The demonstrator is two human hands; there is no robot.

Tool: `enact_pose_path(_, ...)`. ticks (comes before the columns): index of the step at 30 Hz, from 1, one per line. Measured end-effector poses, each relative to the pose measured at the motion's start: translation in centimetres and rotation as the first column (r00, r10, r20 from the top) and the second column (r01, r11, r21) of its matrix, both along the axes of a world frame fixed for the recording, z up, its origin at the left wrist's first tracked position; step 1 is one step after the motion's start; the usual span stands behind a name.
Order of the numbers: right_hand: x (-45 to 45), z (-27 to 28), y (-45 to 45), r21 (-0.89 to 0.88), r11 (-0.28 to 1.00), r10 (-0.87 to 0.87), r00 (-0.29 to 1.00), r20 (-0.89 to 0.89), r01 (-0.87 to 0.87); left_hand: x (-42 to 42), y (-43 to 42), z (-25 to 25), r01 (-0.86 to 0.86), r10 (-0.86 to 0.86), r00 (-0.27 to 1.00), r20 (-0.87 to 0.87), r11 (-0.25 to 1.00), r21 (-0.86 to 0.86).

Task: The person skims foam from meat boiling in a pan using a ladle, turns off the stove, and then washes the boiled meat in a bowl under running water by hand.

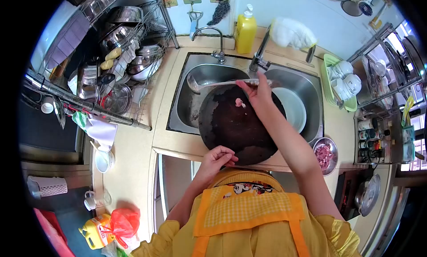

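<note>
A dark round board (240, 128) lies across the front of the double sink, with a small piece of pink meat (240, 103) on it. My right hand (258, 93) is closed round the handle of a metal ladle (213, 84), above the far part of the board; the ladle's bowl points left over the left basin. My left hand (219, 159) is at the board's near edge, its fingers curled together; whether they hold anything is hidden. A metal bowl of cut meat (325, 156) stands on the counter to the right of the sink.
A large pale bowl (290, 109) sits in the right basin (313, 97). Behind are two taps and a yellow pump bottle (245, 31). Racks of dishes flank the sink. A green basket (329, 77) holds bowls at right; a red bag (124, 222) lies at lower left.
</note>
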State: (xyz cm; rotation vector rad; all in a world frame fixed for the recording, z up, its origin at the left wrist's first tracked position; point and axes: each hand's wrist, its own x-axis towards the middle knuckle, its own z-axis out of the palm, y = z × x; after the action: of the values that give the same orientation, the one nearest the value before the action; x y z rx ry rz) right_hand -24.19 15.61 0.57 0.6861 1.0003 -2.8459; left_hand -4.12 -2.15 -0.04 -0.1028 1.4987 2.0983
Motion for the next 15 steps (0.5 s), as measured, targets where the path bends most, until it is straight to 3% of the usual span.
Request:
enact_pose_path(2,0.1,-2.2,-0.9,-0.047,0.999,0.021,0.983,0.180,-0.013,0.1,-0.4,0.1,-0.013,0.013,1.000,0.013,1.000,-0.007)
enact_pose_path(6,1.5,-1.2,-0.2,-0.181,0.983,0.041,0.978,0.203,-0.004,0.1,0.1,0.1,-0.002,0.002,1.000,0.028,1.000,0.013)
enact_pose_path(10,5.4,2.6,3.6,-0.044,0.987,0.130,0.934,-0.331,-0.153,-0.2,2.1,-0.2,0.114,-0.114,0.993,0.035,0.993,-0.006)
enact_pose_path(13,10.3,6.4,7.5,0.275,0.959,0.209,0.819,-0.534,-0.066,-0.4,4.8,-0.1,0.211,-0.211,0.977,0.034,0.977,-0.017)
enact_pose_path(15,14.3,8.3,11.0,0.357,0.933,0.206,0.749,-0.629,0.043,-0.4,7.0,0.3,0.281,-0.280,0.959,0.033,0.959,-0.027)
